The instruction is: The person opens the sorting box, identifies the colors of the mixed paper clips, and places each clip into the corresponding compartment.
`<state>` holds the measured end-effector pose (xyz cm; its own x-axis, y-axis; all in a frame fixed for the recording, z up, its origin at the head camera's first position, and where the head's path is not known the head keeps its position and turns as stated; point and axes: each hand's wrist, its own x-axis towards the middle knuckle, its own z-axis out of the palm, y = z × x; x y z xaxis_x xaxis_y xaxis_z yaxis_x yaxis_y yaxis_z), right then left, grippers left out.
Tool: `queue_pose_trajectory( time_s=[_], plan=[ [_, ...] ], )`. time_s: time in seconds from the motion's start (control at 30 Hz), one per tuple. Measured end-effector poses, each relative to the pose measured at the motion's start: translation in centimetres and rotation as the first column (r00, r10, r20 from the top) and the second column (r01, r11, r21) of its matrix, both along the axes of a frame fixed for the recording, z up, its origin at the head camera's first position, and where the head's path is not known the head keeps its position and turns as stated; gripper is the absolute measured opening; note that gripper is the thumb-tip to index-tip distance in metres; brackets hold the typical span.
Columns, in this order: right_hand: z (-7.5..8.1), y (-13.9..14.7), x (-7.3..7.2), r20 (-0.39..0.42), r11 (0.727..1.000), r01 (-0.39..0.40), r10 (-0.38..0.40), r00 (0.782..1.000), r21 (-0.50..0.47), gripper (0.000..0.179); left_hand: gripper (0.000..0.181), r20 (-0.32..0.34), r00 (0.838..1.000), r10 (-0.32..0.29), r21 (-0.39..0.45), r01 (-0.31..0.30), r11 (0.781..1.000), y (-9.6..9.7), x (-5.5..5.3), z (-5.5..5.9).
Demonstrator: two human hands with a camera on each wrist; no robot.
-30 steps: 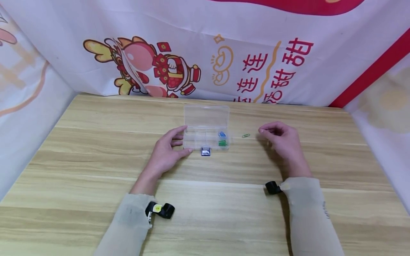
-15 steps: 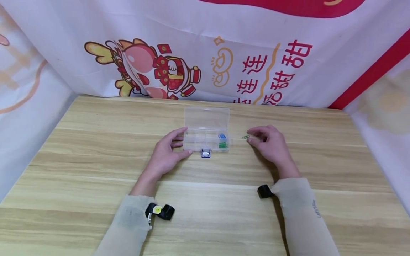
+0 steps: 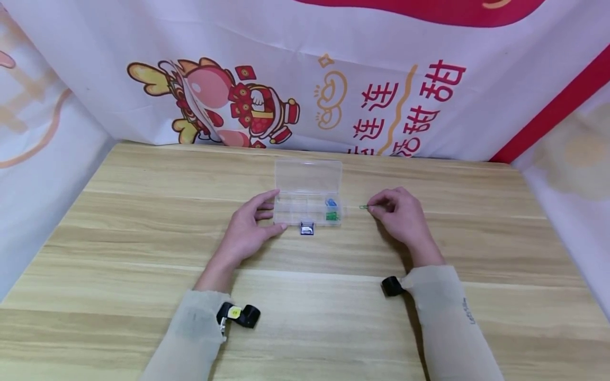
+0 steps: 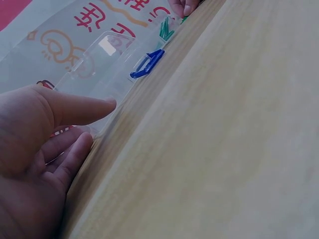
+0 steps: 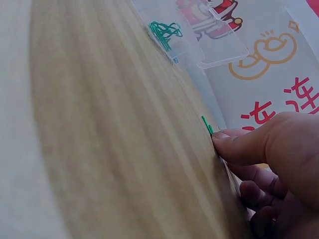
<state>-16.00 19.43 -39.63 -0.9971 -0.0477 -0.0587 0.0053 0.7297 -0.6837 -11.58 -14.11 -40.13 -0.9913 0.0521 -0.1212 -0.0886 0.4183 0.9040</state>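
Observation:
A clear plastic compartment box [image 3: 299, 212] lies on the table with its lid [image 3: 308, 175] raised at the back. My left hand [image 3: 248, 227] holds its left end, thumb at the front corner and index finger at the rear. Green paper clips [image 5: 163, 35] fill the front right compartment; blue paper clips [image 3: 331, 202] lie in the one behind. To the right of the box, my right hand [image 3: 400, 214] pinches a single green paper clip [image 5: 207, 124] between thumb and index finger, close to the tabletop. Its far end sticks out toward the box.
A blue latch [image 4: 147, 64] juts from the box's front edge. The wooden table [image 3: 314, 317] runs back to a printed cloth [image 3: 286, 121], with more cloth at both sides. A black wrist camera [image 3: 393, 286] is fixed to the right sleeve; another [image 3: 248, 316] is on the left.
My right hand has moved left to the lone green paper clip and now pinches it; the clip has turned slightly. My left hand stays at the box.

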Motion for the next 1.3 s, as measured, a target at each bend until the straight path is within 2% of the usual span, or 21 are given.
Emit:
queue_pose_trajectory(
  time_s=[0.27, 0.5, 0.7, 0.97, 1.07, 1.3],
  plan=[
    [0.3, -0.3, 0.2, 0.023, 1.0, -0.001, 0.001, 1.0, 0.025, 0.014, 0.076, 0.005, 1.0, -0.006, 0.01, 0.006, 1.0, -0.3, 0.1, 0.0],
    [-0.1, -0.3, 0.2, -0.005, 1.0, 0.005, -0.005, 1.0, 0.025, 0.013, 0.076, 0.011, 1.0, 0.001, 0.008, -0.001, 1.0, -0.1, 0.2, 0.0],
    [0.1, -0.5, 0.3, 0.008, 0.999, 0.008, -0.008, 1.0, 0.039, 0.013, 0.076, 0.014, 1.0, 0.004, 0.008, -0.004, 1.0, -0.1, 0.1, 0.1],
    [0.4, -0.5, 0.3, 0.04, 0.998, -0.033, 0.03, 0.999, 0.057, 0.014, 0.076, 0.009, 1.0, 0.002, 0.02, -0.003, 1.0, -0.1, 0.1, 0.0],
    [0.4, -0.2, 0.3, 0.042, 0.999, -0.035, 0.034, 0.999, 0.017, 0.014, 0.076, 0.01, 1.0, 0.002, 0.02, -0.002, 1.0, -0.1, 0.1, 0.0],
    [1.2, -0.1, 0.3, 0.027, 0.99, -0.012, 0.016, 1.0, -0.143, 0.019, 0.075, -0.001, 1.0, 0.008, 0.016, -0.008, 1.0, -0.1, 0.2, 0.0]
  ],
)
